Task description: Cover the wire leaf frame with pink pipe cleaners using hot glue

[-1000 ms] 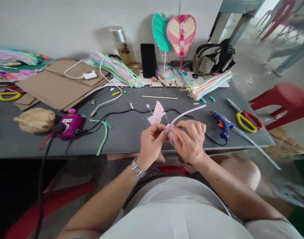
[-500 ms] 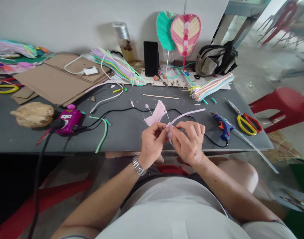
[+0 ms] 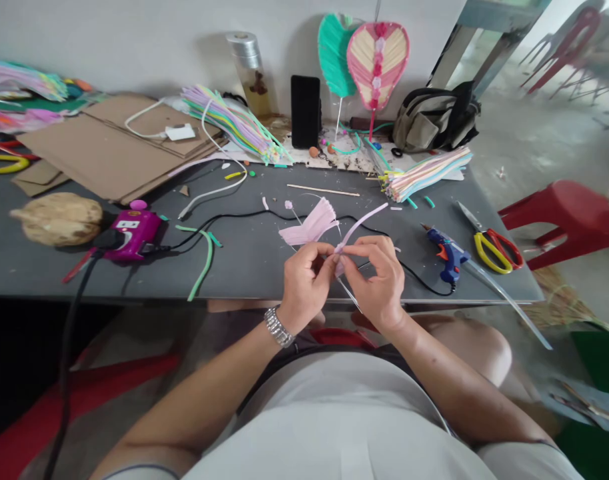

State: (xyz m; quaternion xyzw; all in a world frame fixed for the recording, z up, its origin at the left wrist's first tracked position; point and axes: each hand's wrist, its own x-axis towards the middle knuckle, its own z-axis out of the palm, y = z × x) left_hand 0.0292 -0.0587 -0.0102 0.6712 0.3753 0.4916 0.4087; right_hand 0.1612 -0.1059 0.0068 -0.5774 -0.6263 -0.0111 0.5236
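Observation:
My left hand and my right hand meet over the near edge of the grey table. Both pinch a small pale pink fan-shaped craft piece made of strips, at its narrow base. A pale pink strip sticks up and to the right from the pinch point under my right fingers. A thin stick runs down from the piece between my hands. A metal watch sits on my left wrist.
A blue glue gun and yellow-red scissors lie to the right, a purple glue gun and a tan lump to the left. Cardboard sheets, bundles of coloured strips, a phone, finished fans and a bag line the back. A red stool stands right.
The pink fan piece has tilted down to the left and the long strip now points more steeply up. My hands stay together, shifted slightly.

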